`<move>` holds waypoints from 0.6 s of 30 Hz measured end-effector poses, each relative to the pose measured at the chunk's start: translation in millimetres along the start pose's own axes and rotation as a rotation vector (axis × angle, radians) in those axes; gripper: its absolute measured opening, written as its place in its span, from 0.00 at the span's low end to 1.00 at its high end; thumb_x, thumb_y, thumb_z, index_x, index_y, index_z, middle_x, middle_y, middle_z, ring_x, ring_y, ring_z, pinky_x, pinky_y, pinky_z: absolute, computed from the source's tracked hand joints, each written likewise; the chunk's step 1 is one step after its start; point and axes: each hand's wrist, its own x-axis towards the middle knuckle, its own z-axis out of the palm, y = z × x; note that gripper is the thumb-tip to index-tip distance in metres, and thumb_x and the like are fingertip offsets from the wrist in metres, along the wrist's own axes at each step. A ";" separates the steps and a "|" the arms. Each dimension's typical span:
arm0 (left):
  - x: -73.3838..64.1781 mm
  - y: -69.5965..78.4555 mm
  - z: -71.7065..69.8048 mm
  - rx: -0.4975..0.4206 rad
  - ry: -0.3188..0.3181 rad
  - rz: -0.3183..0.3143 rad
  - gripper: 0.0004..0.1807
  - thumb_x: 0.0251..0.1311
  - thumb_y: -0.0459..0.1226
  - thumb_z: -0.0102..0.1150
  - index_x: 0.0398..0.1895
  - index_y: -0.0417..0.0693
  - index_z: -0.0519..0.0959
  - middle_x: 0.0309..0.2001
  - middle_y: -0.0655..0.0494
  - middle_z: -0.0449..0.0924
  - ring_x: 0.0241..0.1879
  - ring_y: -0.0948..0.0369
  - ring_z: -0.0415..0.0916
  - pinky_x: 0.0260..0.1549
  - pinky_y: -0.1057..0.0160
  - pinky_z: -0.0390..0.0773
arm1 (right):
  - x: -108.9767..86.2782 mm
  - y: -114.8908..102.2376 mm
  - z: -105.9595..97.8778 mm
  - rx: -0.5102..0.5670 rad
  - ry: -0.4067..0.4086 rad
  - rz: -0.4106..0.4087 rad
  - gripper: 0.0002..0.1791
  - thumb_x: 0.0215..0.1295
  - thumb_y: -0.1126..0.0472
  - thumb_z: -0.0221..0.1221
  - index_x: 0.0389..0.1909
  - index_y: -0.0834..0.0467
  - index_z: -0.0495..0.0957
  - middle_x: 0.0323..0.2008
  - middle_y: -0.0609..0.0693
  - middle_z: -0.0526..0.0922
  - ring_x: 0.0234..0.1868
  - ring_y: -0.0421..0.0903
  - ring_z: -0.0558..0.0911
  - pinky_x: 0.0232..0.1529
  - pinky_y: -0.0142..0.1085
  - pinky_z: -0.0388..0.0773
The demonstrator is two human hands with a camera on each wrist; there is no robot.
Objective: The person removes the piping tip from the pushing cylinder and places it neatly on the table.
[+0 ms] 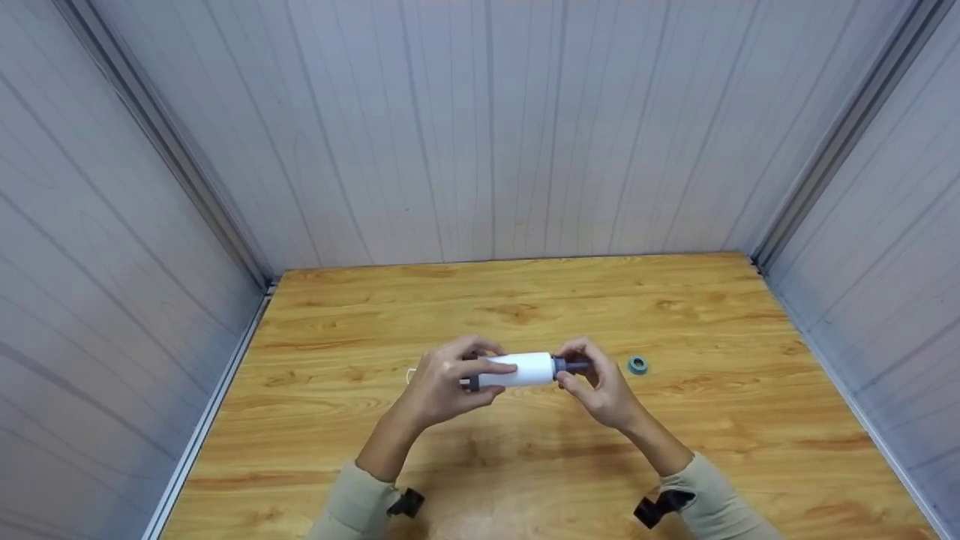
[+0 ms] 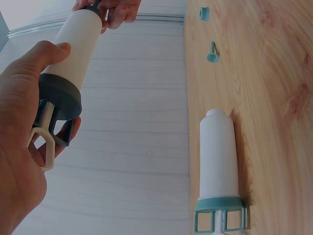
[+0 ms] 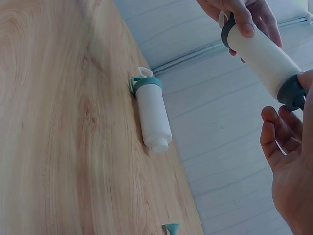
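Observation:
A white syringe-like dispenser (image 1: 531,368), probably a piping syringe, is held sideways above the table. Its handle end has a dark grey cap (image 2: 59,93) with finger loops. My left hand (image 1: 448,379) grips the barrel near that cap, thumb along the white side in the left wrist view. At the other end sits a dark grey nozzle collar (image 3: 292,91). My right hand (image 1: 600,386) pinches this collar between thumb and fingers, around the narrow grey tip (image 1: 577,366). Part of the handle is hidden behind my left hand.
A second white dispenser (image 2: 218,154) with a teal cap lies on the wooden table (image 1: 525,465). Beyond its tip are a small teal nozzle (image 2: 212,54) and a teal ring (image 1: 637,365). Pale panel walls (image 1: 487,135) enclose the table's back and sides.

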 end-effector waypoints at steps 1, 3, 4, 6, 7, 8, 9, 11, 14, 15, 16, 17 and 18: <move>-0.2 0.1 0.2 0.002 0.001 0.000 0.18 0.59 0.35 0.87 0.53 0.57 0.96 0.54 0.51 0.92 0.48 0.55 0.93 0.41 0.61 0.93 | -0.1 -0.2 -0.2 0.007 -0.007 -0.007 0.17 0.72 0.85 0.56 0.59 0.75 0.74 0.55 0.44 0.80 0.45 0.37 0.87 0.45 0.29 0.89; -0.4 0.5 0.3 0.008 0.002 0.000 0.18 0.58 0.35 0.87 0.52 0.57 0.96 0.54 0.51 0.92 0.48 0.55 0.93 0.41 0.61 0.93 | 0.0 -0.6 -0.4 0.014 -0.018 -0.017 0.18 0.71 0.85 0.56 0.59 0.76 0.73 0.56 0.45 0.79 0.48 0.36 0.87 0.48 0.28 0.89; -0.4 0.5 0.2 0.009 0.003 -0.001 0.18 0.58 0.35 0.87 0.52 0.57 0.96 0.54 0.51 0.92 0.48 0.55 0.93 0.40 0.61 0.93 | 0.3 -0.9 -0.4 0.013 -0.021 -0.021 0.18 0.71 0.85 0.57 0.59 0.76 0.73 0.56 0.46 0.79 0.49 0.36 0.87 0.49 0.28 0.89; -0.3 0.2 -0.2 0.011 0.007 0.003 0.19 0.57 0.36 0.88 0.52 0.56 0.96 0.54 0.51 0.92 0.48 0.54 0.93 0.40 0.61 0.93 | 1.0 -1.2 -0.4 0.007 -0.020 -0.025 0.18 0.70 0.85 0.57 0.59 0.76 0.72 0.57 0.48 0.79 0.51 0.35 0.87 0.51 0.28 0.89; -0.3 0.3 -0.6 0.011 0.006 0.003 0.19 0.58 0.36 0.87 0.53 0.56 0.96 0.54 0.50 0.92 0.48 0.54 0.93 0.41 0.61 0.93 | 1.2 -1.2 -0.4 0.002 -0.018 -0.025 0.19 0.70 0.85 0.58 0.59 0.76 0.72 0.57 0.49 0.79 0.51 0.35 0.87 0.52 0.28 0.89; -0.2 0.3 -0.7 0.011 0.007 0.003 0.19 0.58 0.36 0.87 0.53 0.56 0.96 0.55 0.50 0.92 0.48 0.54 0.93 0.41 0.61 0.93 | 1.4 -1.3 -0.4 -0.003 -0.017 -0.022 0.19 0.70 0.85 0.58 0.60 0.76 0.72 0.57 0.50 0.79 0.52 0.35 0.87 0.52 0.27 0.88; -0.2 0.2 -0.8 0.010 0.007 0.002 0.19 0.58 0.36 0.87 0.53 0.56 0.96 0.55 0.50 0.92 0.48 0.55 0.93 0.41 0.61 0.93 | 1.4 -1.3 -0.4 -0.009 -0.015 -0.016 0.19 0.70 0.85 0.58 0.60 0.76 0.72 0.57 0.50 0.79 0.52 0.35 0.87 0.53 0.27 0.88; -0.3 -0.1 -0.7 0.006 0.009 -0.001 0.19 0.58 0.36 0.87 0.53 0.56 0.96 0.55 0.50 0.92 0.48 0.55 0.93 0.41 0.61 0.93 | 1.1 -1.5 -0.4 -0.019 -0.013 0.001 0.20 0.70 0.84 0.59 0.61 0.78 0.71 0.57 0.49 0.79 0.52 0.35 0.87 0.52 0.28 0.89; -0.4 -0.8 -0.2 -0.004 0.010 -0.003 0.19 0.58 0.35 0.87 0.53 0.57 0.96 0.55 0.50 0.91 0.48 0.55 0.93 0.41 0.61 0.93 | 0.8 -1.9 -0.4 -0.037 -0.004 0.036 0.18 0.72 0.82 0.57 0.61 0.78 0.72 0.55 0.47 0.81 0.49 0.36 0.87 0.48 0.30 0.90; -0.4 -1.0 -0.1 -0.007 0.011 -0.002 0.19 0.58 0.35 0.87 0.53 0.57 0.96 0.55 0.50 0.92 0.48 0.55 0.93 0.41 0.61 0.93 | 0.9 -2.0 -0.4 -0.045 0.001 0.045 0.17 0.74 0.81 0.57 0.61 0.77 0.72 0.54 0.45 0.82 0.47 0.37 0.87 0.46 0.32 0.90; -0.4 -1.0 -0.1 -0.010 0.012 -0.002 0.19 0.58 0.35 0.87 0.53 0.57 0.96 0.55 0.50 0.92 0.47 0.55 0.93 0.41 0.61 0.93 | 1.1 -2.2 -0.5 -0.050 0.005 0.054 0.16 0.75 0.81 0.56 0.60 0.77 0.73 0.52 0.45 0.82 0.45 0.38 0.87 0.44 0.34 0.90; -0.4 -1.2 0.1 -0.012 0.013 0.000 0.19 0.58 0.35 0.87 0.53 0.57 0.96 0.55 0.50 0.92 0.47 0.55 0.93 0.41 0.61 0.93 | 1.4 -2.4 -0.5 -0.054 0.011 0.061 0.15 0.76 0.80 0.56 0.60 0.75 0.74 0.51 0.44 0.83 0.43 0.40 0.87 0.42 0.35 0.90; -0.2 -1.4 0.1 -0.013 0.016 0.002 0.19 0.58 0.35 0.87 0.53 0.57 0.96 0.55 0.50 0.92 0.47 0.55 0.93 0.40 0.61 0.93 | 1.7 -2.5 -0.6 -0.059 0.015 0.065 0.14 0.77 0.80 0.56 0.59 0.74 0.74 0.50 0.44 0.84 0.42 0.42 0.87 0.40 0.37 0.90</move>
